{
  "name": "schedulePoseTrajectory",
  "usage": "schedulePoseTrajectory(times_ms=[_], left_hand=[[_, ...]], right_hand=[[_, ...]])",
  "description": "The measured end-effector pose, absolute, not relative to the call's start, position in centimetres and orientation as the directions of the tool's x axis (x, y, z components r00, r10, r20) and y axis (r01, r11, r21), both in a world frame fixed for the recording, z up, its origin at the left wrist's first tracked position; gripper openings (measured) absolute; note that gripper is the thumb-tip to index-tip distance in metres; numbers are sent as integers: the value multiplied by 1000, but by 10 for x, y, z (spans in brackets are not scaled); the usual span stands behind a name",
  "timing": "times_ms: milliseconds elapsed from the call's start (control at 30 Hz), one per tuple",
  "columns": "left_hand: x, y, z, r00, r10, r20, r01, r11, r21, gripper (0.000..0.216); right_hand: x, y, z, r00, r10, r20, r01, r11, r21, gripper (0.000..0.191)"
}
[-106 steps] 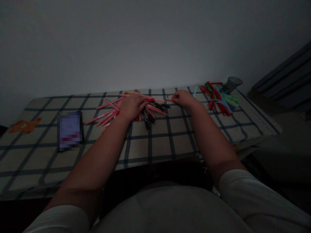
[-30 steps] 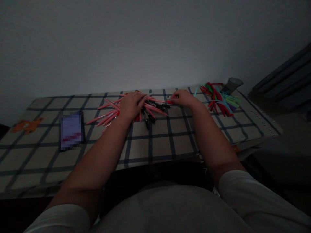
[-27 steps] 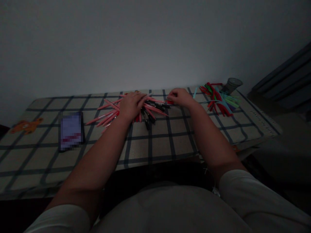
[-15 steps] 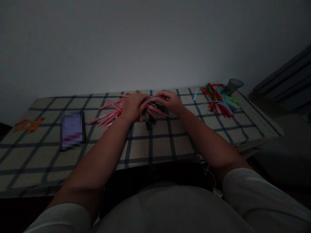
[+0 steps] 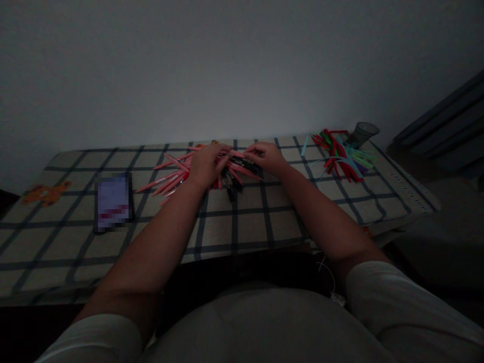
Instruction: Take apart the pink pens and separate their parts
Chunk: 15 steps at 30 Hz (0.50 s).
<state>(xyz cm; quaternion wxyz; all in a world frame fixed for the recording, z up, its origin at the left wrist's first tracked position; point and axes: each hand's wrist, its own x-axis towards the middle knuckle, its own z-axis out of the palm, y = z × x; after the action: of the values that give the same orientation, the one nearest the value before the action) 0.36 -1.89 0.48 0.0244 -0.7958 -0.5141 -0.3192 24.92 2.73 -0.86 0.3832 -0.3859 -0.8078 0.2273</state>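
Two bare forearms ran out from pale sleeves across the near edge of the checked tablecloth point(image 5: 245, 227); a dark phone point(image 5: 113, 201) lay well to the left of them, and an orange bear-shaped patch point(image 5: 44, 193) further left again. Further out, the left hand point(image 5: 206, 164) rested palm down on the heap of pink and black pens point(image 5: 170, 176), its fingers curled together over the pile; the right hand point(image 5: 266, 157) had closed in just beside it from the right, fingertips bent toward what looked like a single pink pen, though the dim light hid whether they gripped it. The step seemed to be picking one pen from the heap while the other hand steadied it; the next move would call for a firm pinch on one barrel only. Beyond, near the far right corner, lay a bundle of coloured strips point(image 5: 342, 154) with a small cup point(image 5: 361, 133) behind it.
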Motion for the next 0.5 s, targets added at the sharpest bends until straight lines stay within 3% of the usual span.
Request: schedulePoseTrajectory(times_ms=[500], left_hand=[[4, -19, 6, 236, 801, 550, 849, -445, 284, 33]], right_hand=[[264, 40, -8, -310, 817, 486, 549, 571, -611, 20]])
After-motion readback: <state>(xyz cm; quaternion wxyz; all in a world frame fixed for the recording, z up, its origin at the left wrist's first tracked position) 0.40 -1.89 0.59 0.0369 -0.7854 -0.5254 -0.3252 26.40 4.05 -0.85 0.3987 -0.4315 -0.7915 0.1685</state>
